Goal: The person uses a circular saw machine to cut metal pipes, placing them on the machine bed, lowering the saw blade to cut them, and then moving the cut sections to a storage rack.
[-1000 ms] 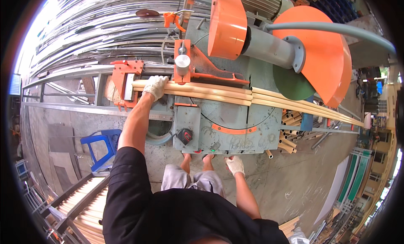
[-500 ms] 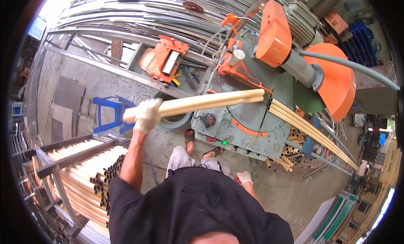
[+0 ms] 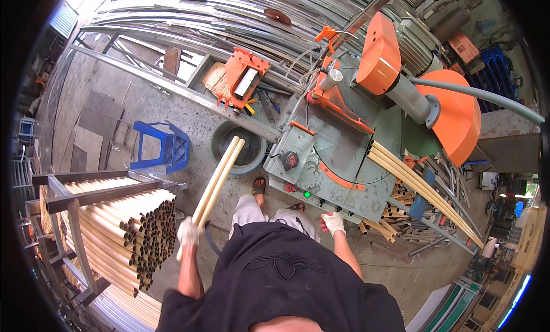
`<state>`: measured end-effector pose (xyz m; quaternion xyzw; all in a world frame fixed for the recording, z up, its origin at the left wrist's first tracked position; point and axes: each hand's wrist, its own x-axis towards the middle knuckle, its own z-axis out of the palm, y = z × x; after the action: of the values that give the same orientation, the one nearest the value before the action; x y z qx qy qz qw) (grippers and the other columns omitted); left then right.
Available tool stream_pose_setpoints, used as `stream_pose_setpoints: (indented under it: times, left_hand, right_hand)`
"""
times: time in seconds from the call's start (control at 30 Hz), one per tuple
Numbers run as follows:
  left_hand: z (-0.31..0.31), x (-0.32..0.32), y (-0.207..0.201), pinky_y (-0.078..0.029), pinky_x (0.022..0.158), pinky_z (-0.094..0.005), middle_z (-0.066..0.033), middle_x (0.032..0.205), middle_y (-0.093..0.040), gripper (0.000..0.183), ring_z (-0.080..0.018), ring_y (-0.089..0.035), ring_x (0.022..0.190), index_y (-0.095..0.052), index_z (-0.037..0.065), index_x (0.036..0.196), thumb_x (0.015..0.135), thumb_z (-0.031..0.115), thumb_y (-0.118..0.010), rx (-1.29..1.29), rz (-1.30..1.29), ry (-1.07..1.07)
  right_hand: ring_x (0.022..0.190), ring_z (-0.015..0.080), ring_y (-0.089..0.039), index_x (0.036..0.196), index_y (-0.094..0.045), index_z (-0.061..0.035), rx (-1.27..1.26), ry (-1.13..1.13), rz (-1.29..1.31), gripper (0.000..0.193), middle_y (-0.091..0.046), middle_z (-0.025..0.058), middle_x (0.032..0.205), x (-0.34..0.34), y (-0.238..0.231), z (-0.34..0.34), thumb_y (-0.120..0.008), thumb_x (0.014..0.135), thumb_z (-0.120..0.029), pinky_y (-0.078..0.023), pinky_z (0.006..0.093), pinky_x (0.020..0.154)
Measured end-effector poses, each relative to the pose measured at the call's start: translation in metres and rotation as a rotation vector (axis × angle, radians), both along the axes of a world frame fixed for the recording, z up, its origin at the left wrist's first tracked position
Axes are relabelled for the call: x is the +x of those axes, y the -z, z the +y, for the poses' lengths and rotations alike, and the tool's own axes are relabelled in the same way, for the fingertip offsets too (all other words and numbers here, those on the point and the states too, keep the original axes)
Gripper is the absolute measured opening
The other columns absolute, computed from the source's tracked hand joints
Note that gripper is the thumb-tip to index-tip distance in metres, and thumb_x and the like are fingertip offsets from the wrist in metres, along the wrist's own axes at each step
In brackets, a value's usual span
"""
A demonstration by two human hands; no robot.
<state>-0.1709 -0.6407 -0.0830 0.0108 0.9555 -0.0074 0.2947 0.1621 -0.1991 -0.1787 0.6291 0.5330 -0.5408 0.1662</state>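
In my gloved left hand (image 3: 188,232) are two cream-coloured pipes (image 3: 219,182), gripped near their lower ends. They slant up and away to the right, over the floor beside a round grey tub (image 3: 255,147). My right hand (image 3: 332,222), also gloved, is beside the front edge of the saw table (image 3: 295,180), close to its small knobs. Its fingers are curled, and I cannot see what they hold, if anything. On the table's right side, several cream pipes (image 3: 424,191) lie beyond the orange cut-off saw (image 3: 452,111), extending off to the lower right.
A metal rack (image 3: 60,203) of stacked cream pipes stands to my left. Beyond it is a blue plastic stool (image 3: 160,148). An orange stop fixture (image 3: 243,80) sits on the rail. A tape measure (image 3: 288,160) rests on the table. Offcuts (image 3: 381,229) lie under its right side.
My left hand has drawn the two pipes off the saw table, down and left, swinging them from nearly level to steeply slanted. My right hand has moved up toward the table edge.
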Motion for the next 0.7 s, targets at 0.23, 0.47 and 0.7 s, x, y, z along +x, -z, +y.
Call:
stream_pose_setpoints:
  times: [0.23, 0.47, 0.7]
  left_hand:
    - [0.181, -0.128, 0.108, -0.058, 0.062, -0.0384, 0.0027, 0.079, -0.075, 0.014, -0.016, -0.072, 0.067, -0.079, 0.02, 0.09, 0.077, 0.024, -0.078, -0.362, -0.364, 0.204]
    - [0.163, -0.113, 0.134, -0.056, 0.052, -0.0406, -0.0047, 0.074, -0.073, 0.018, -0.0209, -0.072, 0.063, -0.075, 0.015, 0.103, 0.093, 0.022, -0.062, -0.264, -0.233, 0.17]
    - [0.108, -0.014, 0.022, -0.061, 0.075, -0.0422, -0.0144, 0.096, -0.075, 0.05, -0.0264, -0.074, 0.088, -0.078, 0.01, 0.1, 0.054, 0.028, -0.089, -0.167, -0.275, 0.007]
  right_hand:
    - [0.065, 0.0223, -0.07, 0.1, -0.067, -0.0012, -0.022, -0.057, -0.073, 0.025, -0.072, 0.0131, 0.083, 0.053, -0.015, -0.02, -0.067, 0.092, -0.025, -0.058, 0.0365, 0.055]
    - [0.062, 0.0221, -0.067, 0.087, -0.07, -0.0025, -0.024, 0.031, -0.003, 0.023, -0.07, 0.0116, 0.076, 0.099, 0.009, -0.007, -0.072, 0.087, -0.026, -0.053, 0.0357, 0.054]
    - [0.076, 0.0302, -0.071, 0.095, -0.071, -0.0006, 0.062, -0.69, -0.055, 0.03, -0.071, 0.0174, 0.083, 0.15, 0.087, 0.039, -0.067, 0.083, -0.028, -0.055, 0.0411, 0.064]
